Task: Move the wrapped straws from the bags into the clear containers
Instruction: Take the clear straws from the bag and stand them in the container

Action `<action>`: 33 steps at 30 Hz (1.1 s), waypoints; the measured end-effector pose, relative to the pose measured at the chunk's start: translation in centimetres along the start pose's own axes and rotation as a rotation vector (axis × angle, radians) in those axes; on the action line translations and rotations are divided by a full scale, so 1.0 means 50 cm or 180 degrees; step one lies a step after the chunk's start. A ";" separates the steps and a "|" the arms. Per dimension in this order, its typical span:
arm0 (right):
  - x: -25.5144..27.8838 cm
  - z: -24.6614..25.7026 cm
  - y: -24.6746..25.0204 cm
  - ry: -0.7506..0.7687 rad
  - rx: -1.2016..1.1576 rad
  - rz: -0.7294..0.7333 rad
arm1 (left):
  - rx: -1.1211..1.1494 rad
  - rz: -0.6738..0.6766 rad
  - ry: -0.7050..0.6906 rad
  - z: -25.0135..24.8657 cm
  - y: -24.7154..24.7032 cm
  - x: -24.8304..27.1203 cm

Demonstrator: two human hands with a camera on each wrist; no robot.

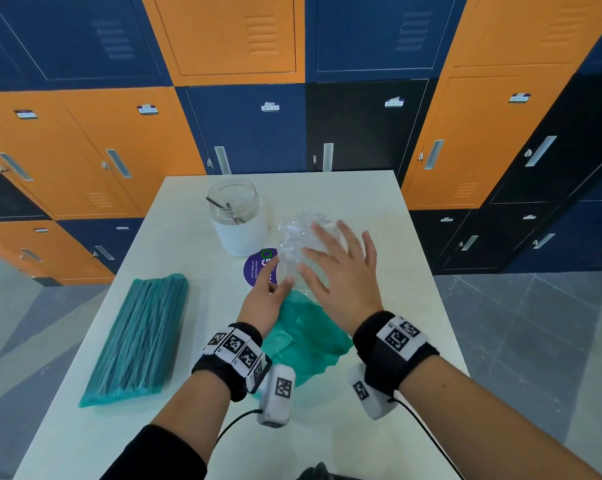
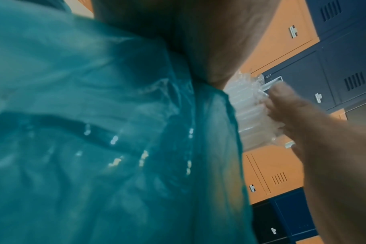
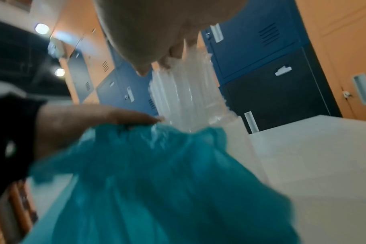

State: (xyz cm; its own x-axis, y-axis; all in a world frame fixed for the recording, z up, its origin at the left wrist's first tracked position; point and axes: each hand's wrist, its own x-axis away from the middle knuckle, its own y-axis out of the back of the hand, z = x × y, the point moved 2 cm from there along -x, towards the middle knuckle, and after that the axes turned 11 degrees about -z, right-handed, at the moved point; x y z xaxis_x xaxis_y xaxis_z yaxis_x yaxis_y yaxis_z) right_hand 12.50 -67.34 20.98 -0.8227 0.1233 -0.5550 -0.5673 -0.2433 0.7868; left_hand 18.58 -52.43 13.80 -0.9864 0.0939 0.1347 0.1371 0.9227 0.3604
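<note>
though blurred, straws (image 3: 184, 94) under right hand (image 1: 344, 271)

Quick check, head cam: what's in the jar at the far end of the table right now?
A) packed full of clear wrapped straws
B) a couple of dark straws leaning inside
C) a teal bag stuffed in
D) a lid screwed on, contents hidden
B: the jar stands open with only a couple of dark straws leaning inside; the clear wrapped straws stick out of the teal bag between the hands.
</note>
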 end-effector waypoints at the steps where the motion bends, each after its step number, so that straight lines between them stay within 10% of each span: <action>1: -0.017 -0.001 0.008 -0.0319 -0.0271 0.0013 | 0.0016 0.0011 0.0022 -0.001 0.001 0.001; 6: -0.061 0.012 -0.028 -0.0869 -0.0522 0.0905 | -0.0223 -0.0035 -0.0073 -0.014 0.003 0.008; 17: -0.094 0.005 -0.007 -0.0142 -0.0701 -0.0091 | -0.0361 0.0008 -0.0068 -0.019 0.010 0.005; 22: -0.051 -0.004 -0.035 -0.0078 0.0034 0.0789 | -0.0321 0.0023 -0.0043 -0.017 0.007 0.005; 33: -0.023 -0.039 0.001 0.0114 -0.0802 -0.0475 | -0.0332 0.0009 0.0018 -0.021 0.007 0.008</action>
State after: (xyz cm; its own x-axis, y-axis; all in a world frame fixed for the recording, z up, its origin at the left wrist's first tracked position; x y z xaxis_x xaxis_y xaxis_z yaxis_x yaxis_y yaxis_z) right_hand 13.49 -69.35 21.12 -0.7264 0.1429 -0.6722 -0.6509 -0.4568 0.6064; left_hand 18.34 -52.47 14.94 -0.9855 0.0942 0.1409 0.1488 0.8784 0.4541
